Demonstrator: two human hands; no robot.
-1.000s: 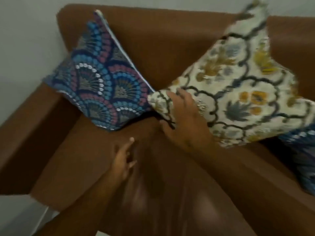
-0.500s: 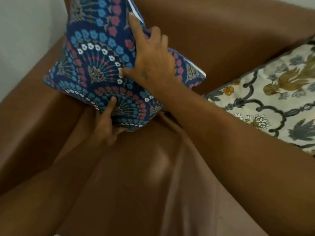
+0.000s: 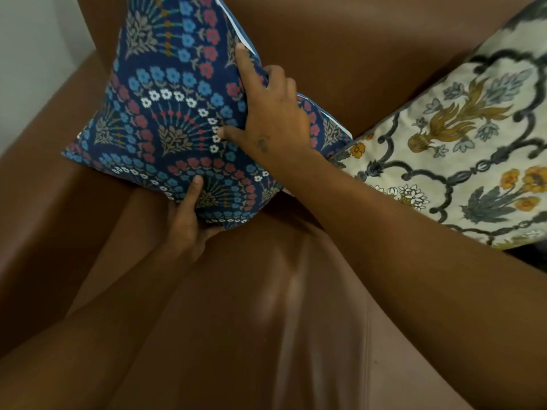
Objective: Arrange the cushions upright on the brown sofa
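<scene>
A dark blue cushion (image 3: 165,113) with red, blue and white flower fans stands on one corner in the left corner of the brown sofa (image 3: 340,54), leaning on the backrest. My right hand (image 3: 272,113) grips its right edge, fingers curled over the seam. My left hand (image 3: 189,220) holds its bottom corner from below, thumb pressed on the front. A cream cushion (image 3: 461,149) with grey lattice and yellow flowers leans against the backrest to the right, touching the blue one's right corner.
The sofa's left armrest (image 3: 44,173) runs along the left side, with a pale wall (image 3: 32,54) behind it. The brown seat (image 3: 266,321) stretches toward me below the cushions.
One second ago my right hand held the cream cushion and my left hand hovered open. Both hands have since taken hold of the blue cushion; little has moved in the last half second.
</scene>
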